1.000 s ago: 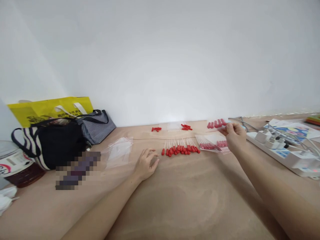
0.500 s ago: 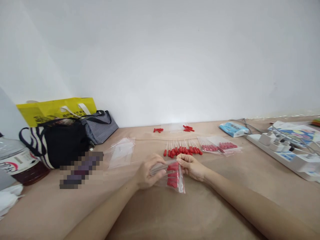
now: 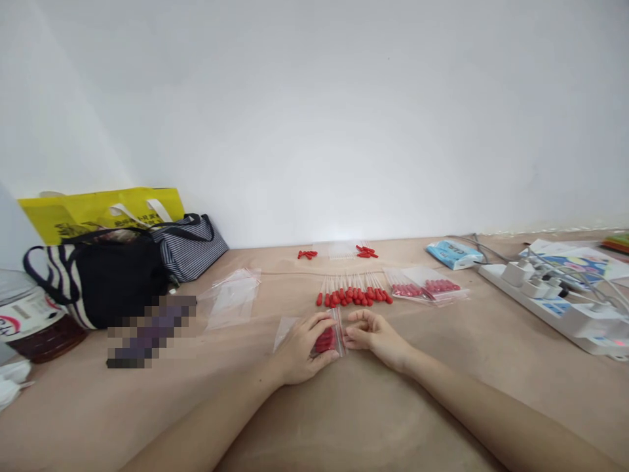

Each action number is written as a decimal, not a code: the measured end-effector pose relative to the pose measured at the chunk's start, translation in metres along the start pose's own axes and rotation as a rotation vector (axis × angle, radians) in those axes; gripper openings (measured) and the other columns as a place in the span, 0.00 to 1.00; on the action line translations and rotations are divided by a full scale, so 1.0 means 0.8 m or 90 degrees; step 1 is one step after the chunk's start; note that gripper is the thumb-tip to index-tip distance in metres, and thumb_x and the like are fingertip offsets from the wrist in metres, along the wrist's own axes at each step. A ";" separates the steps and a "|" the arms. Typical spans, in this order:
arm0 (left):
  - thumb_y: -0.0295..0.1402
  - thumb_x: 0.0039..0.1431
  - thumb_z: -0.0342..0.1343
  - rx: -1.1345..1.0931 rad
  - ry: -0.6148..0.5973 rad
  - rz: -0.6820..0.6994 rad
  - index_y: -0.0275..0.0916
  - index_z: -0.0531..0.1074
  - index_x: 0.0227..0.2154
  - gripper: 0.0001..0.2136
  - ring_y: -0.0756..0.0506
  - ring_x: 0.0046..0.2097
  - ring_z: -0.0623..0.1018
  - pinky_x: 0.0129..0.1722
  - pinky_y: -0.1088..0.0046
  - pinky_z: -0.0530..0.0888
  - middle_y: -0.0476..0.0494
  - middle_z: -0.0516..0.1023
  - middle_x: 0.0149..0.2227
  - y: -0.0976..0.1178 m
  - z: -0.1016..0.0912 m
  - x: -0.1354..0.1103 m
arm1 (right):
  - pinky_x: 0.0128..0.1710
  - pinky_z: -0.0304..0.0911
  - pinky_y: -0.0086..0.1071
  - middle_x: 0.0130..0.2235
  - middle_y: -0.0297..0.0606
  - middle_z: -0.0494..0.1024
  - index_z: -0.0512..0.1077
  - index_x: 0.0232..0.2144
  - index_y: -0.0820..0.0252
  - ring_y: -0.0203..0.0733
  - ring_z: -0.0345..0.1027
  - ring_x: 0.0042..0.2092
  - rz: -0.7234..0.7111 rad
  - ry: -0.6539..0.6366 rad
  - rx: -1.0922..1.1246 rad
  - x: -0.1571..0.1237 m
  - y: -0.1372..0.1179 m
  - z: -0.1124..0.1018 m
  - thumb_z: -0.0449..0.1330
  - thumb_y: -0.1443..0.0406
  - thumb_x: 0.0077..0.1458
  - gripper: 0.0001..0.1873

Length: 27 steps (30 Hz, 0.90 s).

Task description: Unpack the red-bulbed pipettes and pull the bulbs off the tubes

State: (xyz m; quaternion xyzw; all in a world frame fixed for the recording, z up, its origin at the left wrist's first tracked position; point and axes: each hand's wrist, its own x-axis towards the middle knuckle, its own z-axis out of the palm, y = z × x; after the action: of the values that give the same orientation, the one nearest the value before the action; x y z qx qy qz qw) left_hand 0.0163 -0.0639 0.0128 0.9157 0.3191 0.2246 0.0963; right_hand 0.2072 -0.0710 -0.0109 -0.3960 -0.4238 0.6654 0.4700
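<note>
A small clear zip bag (image 3: pixel 328 341) with red-tipped pieces inside lies on the tan table just in front of me. My left hand (image 3: pixel 301 347) lies over its left part, fingers pressed down on it. My right hand (image 3: pixel 374 334) has curled fingers pinching the bag's right edge. Just beyond the hands is a row of loose red-tipped clear droppers (image 3: pixel 354 295). Filled zip bags (image 3: pixel 427 286) lie to the right of that row.
Empty clear bags (image 3: pixel 233 298) lie left of centre. Red caps (image 3: pixel 308 254) sit near the wall. A black and striped tote (image 3: pixel 113 275), yellow bag (image 3: pixel 98 210) and bottle (image 3: pixel 29 321) stand at left. A power strip (image 3: pixel 555 301) with plugs and a blue tissue pack (image 3: pixel 455 254) are at right.
My right hand brought a filled bag from the far right pile to the middle. Both hands took it, then lowered it flat onto the table, where they now press it.
</note>
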 end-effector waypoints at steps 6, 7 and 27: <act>0.35 0.55 0.48 -0.019 0.024 -0.073 0.40 0.63 0.45 0.14 0.44 0.44 0.71 0.43 0.65 0.69 0.42 0.69 0.44 0.015 0.001 0.005 | 0.30 0.66 0.32 0.20 0.25 0.69 0.61 0.27 0.59 0.32 0.67 0.23 -0.024 0.005 -0.073 0.000 0.006 0.002 0.67 0.61 0.31 0.22; 0.34 0.57 0.47 -0.020 0.021 -0.081 0.40 0.64 0.45 0.13 0.45 0.44 0.71 0.43 0.66 0.69 0.42 0.69 0.43 0.015 0.000 0.008 | 0.28 0.66 0.31 0.20 0.25 0.69 0.61 0.26 0.59 0.32 0.66 0.23 -0.027 0.011 -0.082 0.001 0.006 0.004 0.67 0.61 0.31 0.21; 0.27 0.59 0.44 0.213 0.000 0.289 0.39 0.72 0.30 0.10 0.48 0.36 0.71 0.38 0.71 0.67 0.45 0.74 0.35 -0.024 0.005 0.049 | 0.26 0.65 0.31 0.19 0.23 0.71 0.59 0.26 0.58 0.32 0.65 0.20 -0.026 0.040 -0.049 0.001 0.003 0.010 0.61 0.70 0.29 0.18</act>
State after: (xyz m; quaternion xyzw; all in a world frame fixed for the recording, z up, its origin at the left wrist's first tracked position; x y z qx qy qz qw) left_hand 0.0350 -0.0246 0.0168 0.9668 0.1383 0.1849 -0.1091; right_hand 0.1985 -0.0720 -0.0108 -0.4256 -0.4419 0.6259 0.4814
